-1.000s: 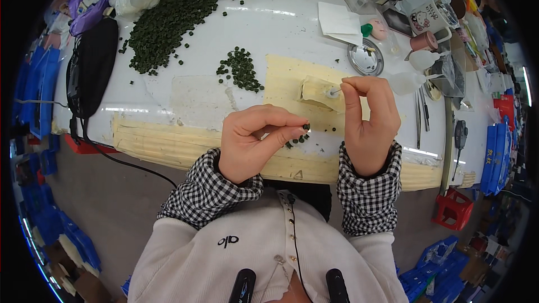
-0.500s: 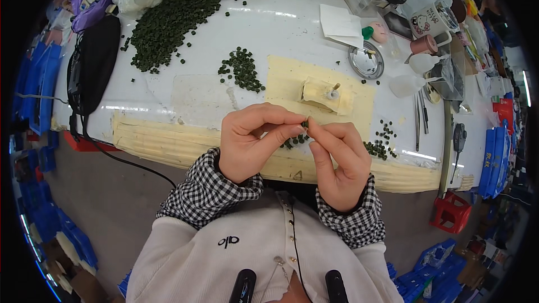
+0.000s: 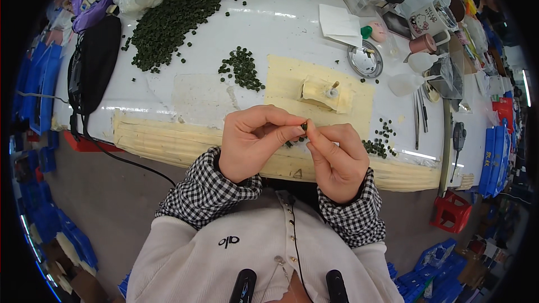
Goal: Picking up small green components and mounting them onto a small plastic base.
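Observation:
A small dark green piece point(image 3: 305, 127) is pinched between my two hands above the table's near edge. My left hand point(image 3: 250, 143) grips it between thumb and forefinger from the left. From the right, the fingertips of my right hand point(image 3: 338, 160) close against the same piece and partly cover it. Just beyond the hands, on a pale yellow sheet point(image 3: 283, 81), stands a yellow taped block point(image 3: 323, 95) with a short brown peg and a white nub on top. Small green pieces point(image 3: 380, 147) lie right of my right hand, and a few show beneath my fingers.
A large heap of green pieces point(image 3: 168, 22) spreads at the far left, with a smaller pile point(image 3: 241, 69) nearer. Tweezers point(image 3: 417, 120), white squeeze bottles point(image 3: 405, 84), a round metal dish point(image 3: 365, 60) and a mug point(image 3: 429, 19) stand right. A black pouch point(image 3: 100, 67) lies left.
Both hands stay nearly in place around the piece. The right fingers have shifted slightly, and the piece seems turned a little between the fingertips.

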### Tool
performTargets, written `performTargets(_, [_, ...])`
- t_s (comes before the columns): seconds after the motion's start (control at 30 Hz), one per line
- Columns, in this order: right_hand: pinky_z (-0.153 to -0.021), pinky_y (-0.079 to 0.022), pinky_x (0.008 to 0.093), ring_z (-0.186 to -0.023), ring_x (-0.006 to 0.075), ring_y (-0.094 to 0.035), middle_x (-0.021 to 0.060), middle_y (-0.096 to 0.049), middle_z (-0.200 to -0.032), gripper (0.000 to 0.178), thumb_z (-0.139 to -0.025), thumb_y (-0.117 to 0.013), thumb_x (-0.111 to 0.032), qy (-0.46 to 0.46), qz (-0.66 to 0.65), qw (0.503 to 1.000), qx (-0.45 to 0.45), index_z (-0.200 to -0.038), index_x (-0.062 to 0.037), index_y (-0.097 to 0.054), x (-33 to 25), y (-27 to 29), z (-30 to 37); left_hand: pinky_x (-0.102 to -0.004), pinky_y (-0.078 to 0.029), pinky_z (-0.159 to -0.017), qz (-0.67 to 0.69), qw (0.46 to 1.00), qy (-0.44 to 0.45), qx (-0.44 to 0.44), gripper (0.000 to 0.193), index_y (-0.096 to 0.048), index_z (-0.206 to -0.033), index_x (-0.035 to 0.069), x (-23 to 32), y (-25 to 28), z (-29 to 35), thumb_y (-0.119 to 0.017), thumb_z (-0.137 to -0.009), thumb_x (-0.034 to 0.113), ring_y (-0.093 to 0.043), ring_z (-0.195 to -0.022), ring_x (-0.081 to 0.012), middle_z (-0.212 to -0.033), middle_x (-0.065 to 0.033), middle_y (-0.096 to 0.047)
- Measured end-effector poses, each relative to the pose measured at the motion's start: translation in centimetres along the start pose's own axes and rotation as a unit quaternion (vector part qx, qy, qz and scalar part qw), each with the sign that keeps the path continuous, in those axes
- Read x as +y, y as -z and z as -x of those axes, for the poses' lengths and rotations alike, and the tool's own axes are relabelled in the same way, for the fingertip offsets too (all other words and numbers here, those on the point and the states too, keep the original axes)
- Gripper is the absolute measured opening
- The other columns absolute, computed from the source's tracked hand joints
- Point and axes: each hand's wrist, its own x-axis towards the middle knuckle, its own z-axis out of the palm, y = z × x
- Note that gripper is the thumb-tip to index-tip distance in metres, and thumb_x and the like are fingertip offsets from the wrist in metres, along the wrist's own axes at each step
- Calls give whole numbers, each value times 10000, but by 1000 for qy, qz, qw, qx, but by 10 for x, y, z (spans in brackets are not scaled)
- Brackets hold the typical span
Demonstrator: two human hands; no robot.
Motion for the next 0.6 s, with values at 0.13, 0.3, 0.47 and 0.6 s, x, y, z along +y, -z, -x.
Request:
performTargets(0.13, [-645, -473, 284, -743, 213, -574, 83, -615, -891, 391, -744, -697, 69, -18, -21, 1000, 0, -1126, -11, -667, -2, 1, 2, -247, -537, -785, 5, 1000, -2, -7, 157, -665, -1001, -62, 1, -1, 1, -626, -851, -84, -654, -870, -144, -950, -124, -686])
performTargets(0.3, [-671, -479, 272, -765, 204, -583, 92, -616, -928, 370, -772, -688, 58, -65, -75, 995, -4, -1134, -13, -665, -4, 2, 6, -244, -537, -790, 8, 1000, -2, -9, 155, -663, -1001, -65, 5, -2, 3, -627, -851, -83, -655, -880, -145, -961, -126, -681])
performTargets(0.47, [-674, -480, 269, -771, 205, -587, 102, -621, -938, 345, -793, -665, 57, -69, -74, 995, 2, -1132, -8, -663, -3, 5, 6, -243, -536, -783, 1, 1000, -3, -6, 149, -661, -996, -73, 6, -2, 5, -630, -850, -82, -655, -878, -149, -983, -132, -673])
performTargets(0.6, [-674, -475, 272, -778, 204, -588, 113, -631, -885, 269, -795, -658, 59, -129, -36, 988, 77, -1059, 8, -676, 0, 18, 8, -250, -536, -728, -108, 994, -23, -13, 158, -675, -984, -46, 11, 1, 5, -657, -828, -63, -661, -811, -158, -906, -131, -680])
